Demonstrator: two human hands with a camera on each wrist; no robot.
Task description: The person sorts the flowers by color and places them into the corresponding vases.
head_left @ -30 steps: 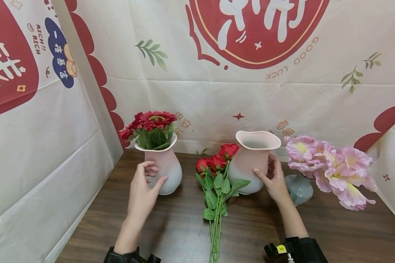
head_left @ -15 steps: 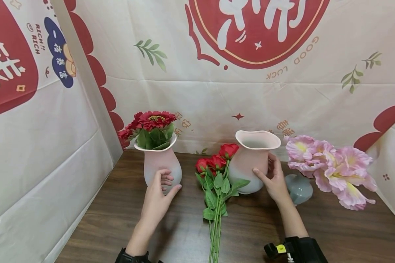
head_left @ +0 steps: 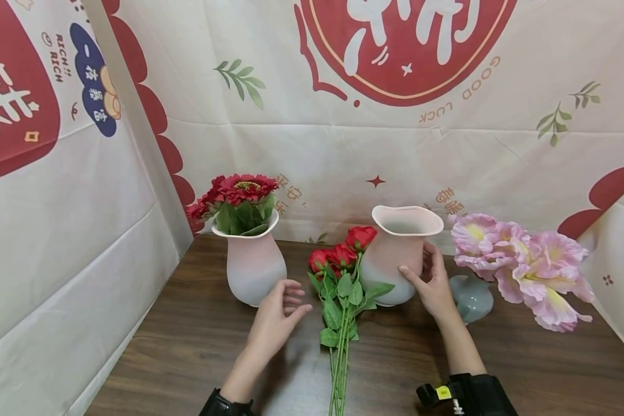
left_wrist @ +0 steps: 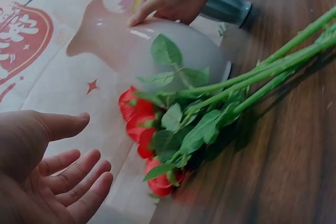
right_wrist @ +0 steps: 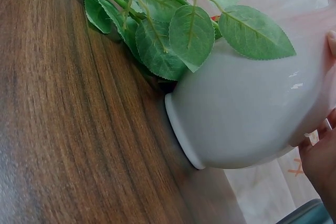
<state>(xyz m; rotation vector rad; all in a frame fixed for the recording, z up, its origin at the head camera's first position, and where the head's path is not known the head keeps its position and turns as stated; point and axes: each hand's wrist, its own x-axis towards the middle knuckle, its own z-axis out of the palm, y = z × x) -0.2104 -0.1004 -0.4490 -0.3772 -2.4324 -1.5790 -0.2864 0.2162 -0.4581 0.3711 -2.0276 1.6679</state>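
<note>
My right hand point(head_left: 433, 284) grips the right side of a pink-and-grey vase point(head_left: 390, 263) with a wavy rim, thumb across its front; the vase stands upright on the table with no flowers in it. Several red roses point(head_left: 343, 257) on long green stems lie just left of that vase, their leaves overlapping its lower side in the right wrist view. Between the roses and a second, matching vase point(head_left: 252, 263) is my left hand point(head_left: 275, 315), fingers loosely bent and holding nothing. In the left wrist view its thumb and fingers point(left_wrist: 79, 182) are apart, pointing toward the rose heads.
Dark red flowers point(head_left: 247, 190) with green leaves fill the left vase. Right of my right hand, a small grey-blue vase point(head_left: 470, 297) bears large pink flowers point(head_left: 525, 263) leaning right. A printed cloth point(head_left: 317, 150) hangs behind the brown wooden table point(head_left: 187, 358).
My left hand has left the side of the left vase and moved right and nearer, toward the roses. The right hand and its vase have stayed in place.
</note>
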